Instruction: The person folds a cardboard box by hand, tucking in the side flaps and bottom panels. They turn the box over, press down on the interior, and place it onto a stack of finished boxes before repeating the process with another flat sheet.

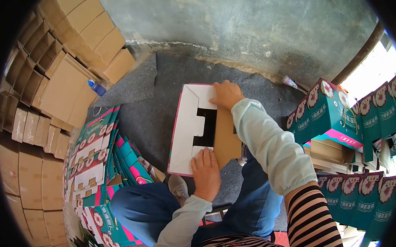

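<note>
A carton [187, 123] with white flaps, a pink edge and a brown cardboard flap [226, 138] stands in front of me above my knees. A dark opening shows between the white flaps and the brown one. My left hand [206, 174] presses on the near white flap, its fingers stretched out and pointing away from me. At the far end of the carton, my right hand [227, 94] lies over the corner with its fingers spread, the thumb on the white flap.
Flat printed cartons [90, 154] are piled at the left, beside stacked brown boxes [30, 178]. Assembled green cartons [331, 111] stand at the right. A blue bottle [96, 87] is near the boxes; a wall [237, 28] rises behind.
</note>
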`<state>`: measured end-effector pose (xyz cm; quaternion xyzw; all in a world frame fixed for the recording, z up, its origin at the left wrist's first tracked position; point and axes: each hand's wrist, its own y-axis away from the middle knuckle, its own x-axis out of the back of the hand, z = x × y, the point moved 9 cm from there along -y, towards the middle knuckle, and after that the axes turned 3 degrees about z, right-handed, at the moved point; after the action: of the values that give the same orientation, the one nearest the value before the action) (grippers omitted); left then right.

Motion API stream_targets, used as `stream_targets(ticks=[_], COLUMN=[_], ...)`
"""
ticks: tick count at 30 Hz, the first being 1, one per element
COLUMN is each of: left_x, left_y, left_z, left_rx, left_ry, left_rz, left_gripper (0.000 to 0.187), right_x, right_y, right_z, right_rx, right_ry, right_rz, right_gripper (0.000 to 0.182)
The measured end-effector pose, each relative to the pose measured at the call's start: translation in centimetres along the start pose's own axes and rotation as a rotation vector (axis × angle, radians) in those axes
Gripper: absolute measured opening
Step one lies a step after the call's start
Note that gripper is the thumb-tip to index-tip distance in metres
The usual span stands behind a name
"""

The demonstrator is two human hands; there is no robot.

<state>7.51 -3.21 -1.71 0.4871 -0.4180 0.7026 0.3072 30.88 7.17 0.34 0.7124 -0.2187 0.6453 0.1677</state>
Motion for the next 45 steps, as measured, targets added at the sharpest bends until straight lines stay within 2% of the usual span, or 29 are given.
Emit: stream_targets(ticks=[3, 6, 10, 13, 15, 16, 18, 21, 22, 24, 25, 27, 28, 29, 32, 35, 45], left_x=[2.6, 3.8, 4.1, 4.9, 5.2, 4.8, 3.3, 2.0, 2.6, 3.9, 3.9, 3.8, 3.7, 3.6, 2.9, 2.0, 0.3], left_y=[1.0, 2.6, 4.7, 5.0, 4.8, 4.9, 5.2, 5.5, 5.1, 4.7, 4.2, 3.5, 3.4, 3.4, 3.2, 3.1, 3.3], left_z=[-2.0, -4.6, -7.3, -7.2, -6.8, -7.2, -8.1, -9.8, -9.5, -8.8, -8.0, -6.3, -6.2, -6.0, -5.5, -5.7, -5.9], left_rx=[-0.005, -0.018, -0.024, 0.009, 0.052, 0.135, 0.304, 0.564, 0.513, 0.408, 0.344, 0.205, 0.200, 0.195, 0.169, 0.152, 0.122], left_ry=[0.078, 0.092, 0.153, 0.267, 0.337, 0.370, 0.437, 0.545, 0.508, 0.428, 0.280, -0.005, 0.010, 0.025, 0.000, 0.004, 0.046], left_rz=[0.066, 0.016, 0.043, 0.075, 0.087, 0.085, 0.083, 0.214, 0.307, 0.489, 0.400, 0.212, 0.182, 0.151, 0.060, 0.048, -0.011], left_gripper=[0.047, 0.046, 0.040, 0.034, 0.031, 0.033, 0.037, 0.047, 0.050, 0.057, 0.059, 0.063, 0.065, 0.067, 0.070, 0.070, 0.062], right_x=[0.7, 1.6, -1.0, -1.8, -1.6, -1.7, -2.1, -2.4, -2.1, 0.4, 1.6, 2.0, 2.4, 2.4, 2.3, 0.5, -2.4], right_y=[1.8, 5.2, 8.4, 7.5, 7.4, 7.9, 7.1, 6.7, 6.9, 7.8, 8.8, 10.2, 11.0, 11.4, 11.8, 12.2, 10.7], right_z=[0.8, 1.5, 2.0, 2.8, 4.7, 5.2, 5.3, 4.6, 3.9, 1.6, 0.2, -1.9, -2.7, -2.7, -3.6, -4.4, -4.7], right_rx=[0.022, 0.030, 0.109, 0.193, -0.040, -0.160, -0.140, -0.058, -0.021, 0.265, 0.400, 0.543, 0.613, 0.604, 0.712, 0.764, 0.781], right_ry=[0.014, 0.041, -0.032, -0.077, -0.341, -0.475, -0.607, -0.673, -0.675, -0.332, -0.160, -0.169, -0.172, -0.158, 0.018, 0.000, 0.044], right_rz=[-0.075, -0.148, -0.303, -0.301, -0.490, -0.586, -0.527, -0.464, -0.449, -0.145, 0.010, 0.034, 0.045, -0.013, 0.062, -0.011, -0.207], right_gripper=[0.050, 0.046, 0.042, 0.044, 0.045, 0.045, 0.046, 0.044, 0.044, 0.050, 0.056, 0.070, 0.078, 0.084, 0.087, 0.086, 0.064])
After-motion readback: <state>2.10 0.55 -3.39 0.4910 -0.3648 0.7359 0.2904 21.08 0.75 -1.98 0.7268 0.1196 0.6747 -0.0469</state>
